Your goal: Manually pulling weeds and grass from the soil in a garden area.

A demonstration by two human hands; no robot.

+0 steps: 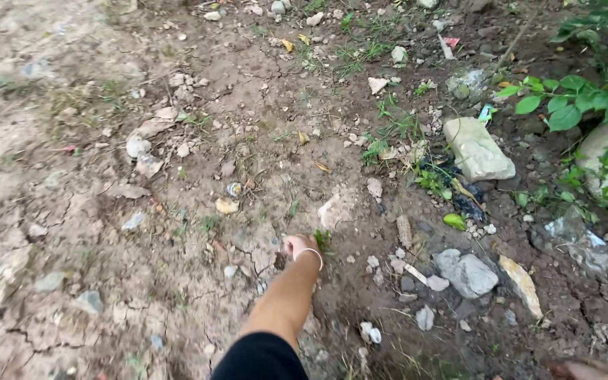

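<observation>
The left hand (297, 246) is held down at the cracked brown earth (107, 281), with a small green weed (323, 240) just beside it on the right. Further right a grey angular stone (467, 273) is found, and a flat tan shard (522, 283) lies just beyond it. Behind these a pale rectangular stone block (478, 149) is set, with green leafy plants (571, 98) at the far right.

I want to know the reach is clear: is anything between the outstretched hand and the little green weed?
Nothing visible. The left hand lies against the small green weed on cracked soil; the grey stone sits well off to the side.
</observation>
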